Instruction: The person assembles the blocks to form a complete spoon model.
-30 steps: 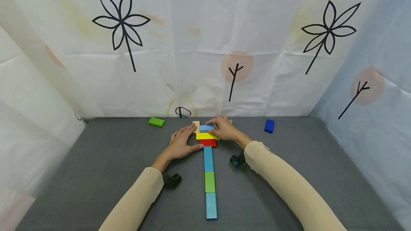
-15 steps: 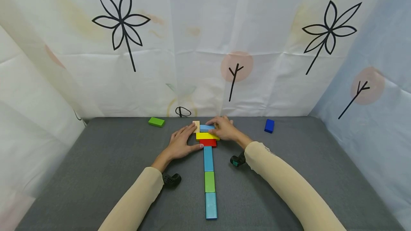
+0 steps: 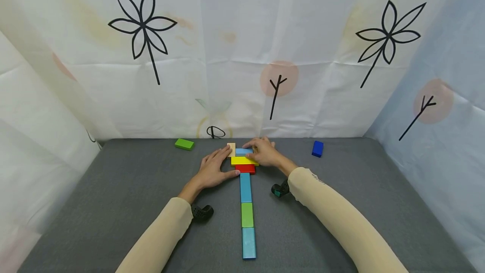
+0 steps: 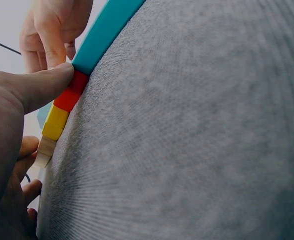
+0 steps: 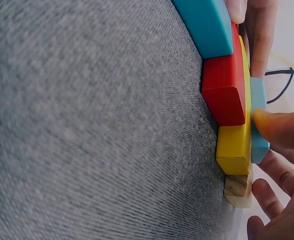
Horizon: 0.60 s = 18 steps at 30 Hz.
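The right hand [image 3: 262,151] pinches the pale blue block [image 3: 242,151], with the yellow block [image 3: 242,161] just on the grip's near side, and should hold it level while the left hand [image 3: 213,171], fingers outstretched, lightly steadies its neighbours.

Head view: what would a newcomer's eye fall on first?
Probably the line of flat light-blue and green rectangular blocks, running up the middle of the gray fabric surface. At its far end, the right hand pinches a pale-blue rectangular block beyond a long yellow block, with the left hand opposite. Farther back, black flower outlines stand out on the white fabric backdrop, at upper left and right.
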Available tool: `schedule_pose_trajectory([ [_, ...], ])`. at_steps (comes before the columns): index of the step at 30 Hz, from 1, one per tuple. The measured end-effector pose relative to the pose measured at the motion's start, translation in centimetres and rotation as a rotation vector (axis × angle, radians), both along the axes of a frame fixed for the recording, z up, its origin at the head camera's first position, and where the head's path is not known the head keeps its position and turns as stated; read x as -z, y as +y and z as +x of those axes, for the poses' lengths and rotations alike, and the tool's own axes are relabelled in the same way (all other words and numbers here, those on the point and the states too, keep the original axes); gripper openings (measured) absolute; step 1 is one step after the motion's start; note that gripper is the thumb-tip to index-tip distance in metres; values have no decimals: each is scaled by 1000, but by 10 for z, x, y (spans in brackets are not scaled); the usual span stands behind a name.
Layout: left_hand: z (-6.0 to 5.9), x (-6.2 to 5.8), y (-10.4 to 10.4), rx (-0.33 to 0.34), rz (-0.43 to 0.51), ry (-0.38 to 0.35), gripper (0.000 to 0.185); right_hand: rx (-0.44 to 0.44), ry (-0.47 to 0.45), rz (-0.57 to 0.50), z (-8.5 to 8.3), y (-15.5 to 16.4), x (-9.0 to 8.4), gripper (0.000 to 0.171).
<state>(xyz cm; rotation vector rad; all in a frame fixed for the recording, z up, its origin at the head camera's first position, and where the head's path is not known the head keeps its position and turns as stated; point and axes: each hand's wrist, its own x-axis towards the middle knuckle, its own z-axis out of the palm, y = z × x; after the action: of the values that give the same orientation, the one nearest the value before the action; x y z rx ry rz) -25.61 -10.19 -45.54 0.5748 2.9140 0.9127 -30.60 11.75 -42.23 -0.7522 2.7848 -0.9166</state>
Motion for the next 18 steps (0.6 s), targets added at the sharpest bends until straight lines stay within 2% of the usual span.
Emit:
schedule_pose_trajectory([
  [12,0,-1,-1,7,-1,3,85,0,-4,33,0,0,0,33],
  [18,-1,0,-2,5,-7,-10,87,-17,20,-21,1,4,-1,37],
])
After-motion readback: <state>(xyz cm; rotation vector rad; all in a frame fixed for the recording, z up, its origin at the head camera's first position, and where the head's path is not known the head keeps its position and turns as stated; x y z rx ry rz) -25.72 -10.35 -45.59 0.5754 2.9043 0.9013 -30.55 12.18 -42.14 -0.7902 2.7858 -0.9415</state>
